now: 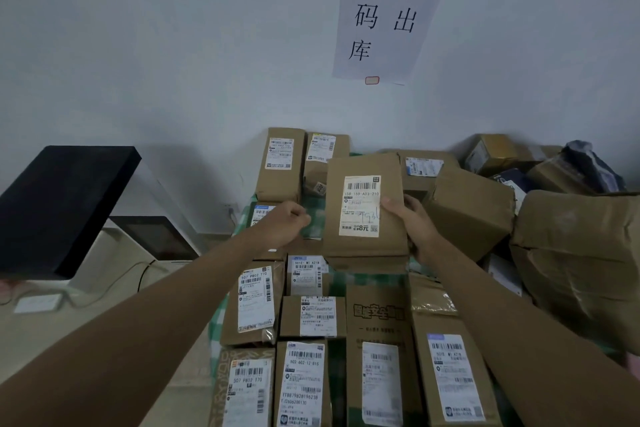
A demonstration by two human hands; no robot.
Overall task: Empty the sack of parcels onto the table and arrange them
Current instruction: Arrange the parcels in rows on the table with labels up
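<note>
Fingers (393,202) of the right hand (414,222) wrap the right edge of a brown box (363,208), thumb lying across its white label (360,206), so the box is gripped and held tilted above the table with its label facing up. Left hand (282,224) sits just beside the box's left edge with its fingers curled in loosely; whether they touch the box cannot be told, and they hold nothing that shows. Both bare forearms reach in from the bottom corners. Under and in front of the held box, labelled parcels lie flat in rows on a green checked cloth (334,282), among them a tall one marked 507 (254,302) on the left and a long carton (379,350) with printed characters in the middle. Behind the box, two parcels (282,163) stand against the wall. To the right, a jumbled heap (471,211) of boxes lies unsorted, with a large brown sack (581,253) bulging at the far right edge. A dark monitor (59,208) stands at the left, and a paper sign (391,7) hangs on the wall above.
</note>
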